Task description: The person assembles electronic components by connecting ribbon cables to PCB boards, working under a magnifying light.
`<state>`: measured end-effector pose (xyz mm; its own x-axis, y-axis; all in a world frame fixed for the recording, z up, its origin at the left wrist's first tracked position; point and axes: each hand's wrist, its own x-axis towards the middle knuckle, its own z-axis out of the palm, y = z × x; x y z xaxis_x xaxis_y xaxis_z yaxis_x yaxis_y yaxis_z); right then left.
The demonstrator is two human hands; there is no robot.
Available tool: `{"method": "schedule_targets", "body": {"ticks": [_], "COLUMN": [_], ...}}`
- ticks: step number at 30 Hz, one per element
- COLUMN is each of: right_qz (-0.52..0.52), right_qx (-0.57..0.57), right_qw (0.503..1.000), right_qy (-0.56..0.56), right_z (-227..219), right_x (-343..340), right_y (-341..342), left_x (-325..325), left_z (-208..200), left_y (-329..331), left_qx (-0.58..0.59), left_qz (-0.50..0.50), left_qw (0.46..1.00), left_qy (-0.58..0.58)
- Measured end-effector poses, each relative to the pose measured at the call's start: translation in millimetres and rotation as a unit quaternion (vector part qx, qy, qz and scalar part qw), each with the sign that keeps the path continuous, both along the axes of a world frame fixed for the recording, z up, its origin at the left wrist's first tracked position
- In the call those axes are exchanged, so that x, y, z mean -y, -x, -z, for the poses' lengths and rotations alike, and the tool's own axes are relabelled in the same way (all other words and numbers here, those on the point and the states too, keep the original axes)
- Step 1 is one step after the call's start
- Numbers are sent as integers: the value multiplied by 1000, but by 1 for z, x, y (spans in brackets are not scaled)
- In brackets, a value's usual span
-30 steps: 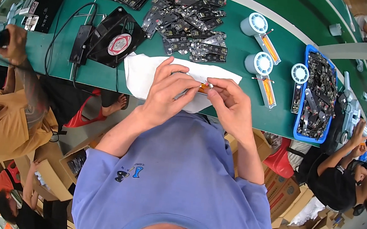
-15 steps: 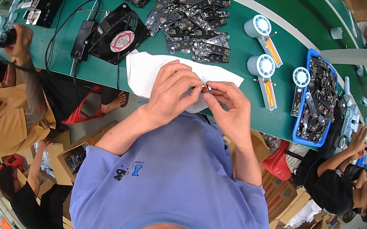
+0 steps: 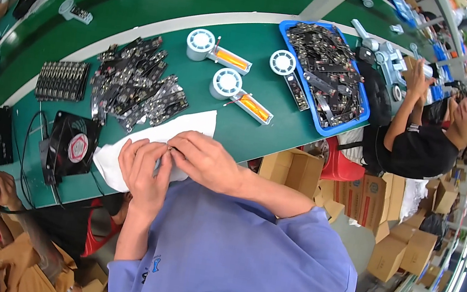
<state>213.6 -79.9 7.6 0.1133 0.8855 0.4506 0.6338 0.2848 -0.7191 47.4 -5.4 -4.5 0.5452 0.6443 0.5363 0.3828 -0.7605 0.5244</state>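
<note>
My left hand (image 3: pixel 145 172) and my right hand (image 3: pixel 207 160) meet over a white cloth (image 3: pixel 203 124) at the table's near edge. The fingertips of both are pinched together around something tiny, mostly hidden by the fingers, and I cannot make out what it is. Beyond the cloth lies a loose pile of narrow black circuit boards (image 3: pixel 139 92). Left of the cloth stands a black square cooling fan (image 3: pixel 72 146) with a red and white hub. Two light-blue round-headed housings, the farther housing (image 3: pixel 201 43) and the nearer housing (image 3: pixel 226 84), lie to the right with orange strips in their handles.
A blue tray (image 3: pixel 286 33) heaped with dark boards stands at the right, beside a third round housing (image 3: pixel 283 63) with a board. Neat rows of boards (image 3: pixel 62 81) lie at the far left. Co-workers sit on both sides; cardboard boxes (image 3: pixel 290 169) stand below the edge.
The view has swung to the right, so the bench appears turned and shifted left. Both hands stay pinched together over the cloth.
</note>
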Motion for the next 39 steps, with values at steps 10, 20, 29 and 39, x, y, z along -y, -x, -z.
{"method": "schedule_targets", "body": {"ticks": [10,20,29,39], "right_qz": [18,32,17,10], "right_qx": [45,49,64,81], "right_qw": [998,997,997,996], "right_qy": [-35,-45,-30,-27], "right_z": [14,12,11,8], "right_x": [1,-6,-8,-7], "right_y": [5,-2,-1,-1], "left_x": [4,-1,1,-1], "left_z": [-2,4,6,7], "left_y": [6,-7,-2,-2], "left_qx": [-31,0,26,33], "left_qz": [15,3,2,16], "left_qw": [999,1000,1000,999], "left_qy": [8,2,1,-14]}}
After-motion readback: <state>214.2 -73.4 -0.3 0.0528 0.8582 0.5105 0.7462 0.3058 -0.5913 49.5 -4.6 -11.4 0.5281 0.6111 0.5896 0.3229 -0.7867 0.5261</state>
